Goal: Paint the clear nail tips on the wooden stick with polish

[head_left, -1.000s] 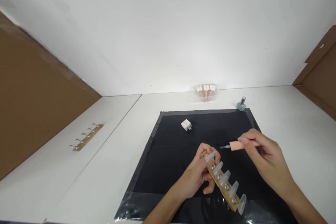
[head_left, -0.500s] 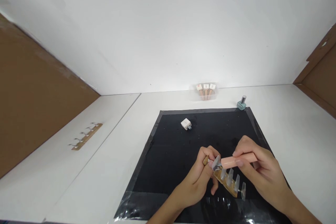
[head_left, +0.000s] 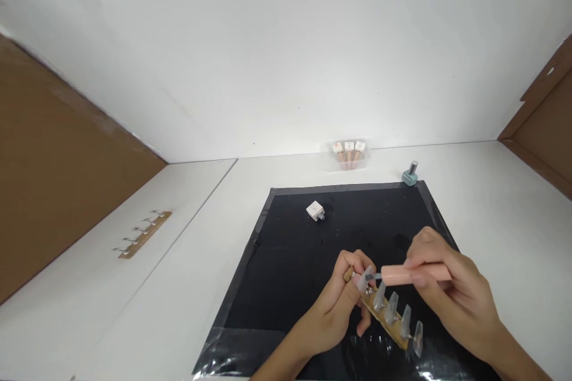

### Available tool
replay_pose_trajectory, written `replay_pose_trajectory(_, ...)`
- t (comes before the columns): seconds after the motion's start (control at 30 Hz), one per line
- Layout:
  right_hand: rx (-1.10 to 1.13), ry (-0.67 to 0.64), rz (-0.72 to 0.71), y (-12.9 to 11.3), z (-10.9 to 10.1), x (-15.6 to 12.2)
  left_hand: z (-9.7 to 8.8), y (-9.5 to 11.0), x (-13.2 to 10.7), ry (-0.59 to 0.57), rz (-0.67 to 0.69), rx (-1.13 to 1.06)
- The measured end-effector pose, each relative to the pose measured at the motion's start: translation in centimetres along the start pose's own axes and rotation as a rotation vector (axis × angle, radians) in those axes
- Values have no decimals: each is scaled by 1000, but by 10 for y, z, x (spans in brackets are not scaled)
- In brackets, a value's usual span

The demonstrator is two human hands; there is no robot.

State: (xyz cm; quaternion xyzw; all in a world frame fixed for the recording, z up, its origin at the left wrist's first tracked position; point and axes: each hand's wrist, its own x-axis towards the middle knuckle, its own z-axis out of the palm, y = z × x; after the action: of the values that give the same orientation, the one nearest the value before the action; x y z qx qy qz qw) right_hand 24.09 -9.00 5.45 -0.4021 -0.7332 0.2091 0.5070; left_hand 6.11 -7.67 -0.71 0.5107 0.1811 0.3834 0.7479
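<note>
My left hand [head_left: 335, 300] grips one end of a wooden nail tip stand [head_left: 388, 324] over the black mat. Several clear false nails [head_left: 392, 308] stand up in a row on it. Between the fingers and thumb of my right hand [head_left: 456, 292] is a nail polish brush [head_left: 397, 275] with a pink handle. Its dark bristle end touches or nearly touches the false nail [head_left: 365, 278] nearest my left fingers. A white square bottle [head_left: 316, 211] with a grey neck lies on its side on the mat.
The black mat [head_left: 286, 262] covers the middle of the white table. A clear box [head_left: 346, 161] of pink-handled bottles stands at the back, left of a teal bottle [head_left: 410, 176] with a silver cap. Another nail tip stand [head_left: 145, 236] lies at left.
My right hand has drawn the brush slightly right, so more of its bristle end shows. The free end of the nail tip stand has tipped a little toward me.
</note>
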Motion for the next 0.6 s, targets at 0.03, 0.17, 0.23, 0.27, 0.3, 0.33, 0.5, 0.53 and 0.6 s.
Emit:
replay_pose_trajectory(0.03, 14, -28, -1, 0, 0, 0, 0, 0, 0, -6, -4, -17)
replay_pose_trajectory(0.17, -57, 11, -9, 0, 0, -1, 0, 2, 1, -14, -26, -65)
replay_pose_trajectory(0.23, -18, 13, -32, 0, 0, 0, 0, 3, 2, -16, -39, -94)
replay_pose_trajectory(0.27, 9, -10, -43, 0, 0, 0, 0, 3, 2, -20, -45, -108)
replay_pose_trajectory(0.3, 22, -35, -55, -1, 0, 0, 0, 3, 2, -24, -50, -119)
replay_pose_trajectory(0.33, 16, -51, -64, -1, 0, 1, -1, 3, 3, -27, -55, -127)
replay_pose_trajectory(0.5, -9, 27, -53, 1, 1, 0, -1, 3, 3, -31, -101, -181)
replay_pose_trajectory(0.53, 21, 14, -55, 1, 1, 0, -1, 4, 3, -30, -112, -193)
replay_pose_trajectory(0.6, 49, -36, -65, 0, 1, 0, -1, 5, 4, -28, -130, -210)
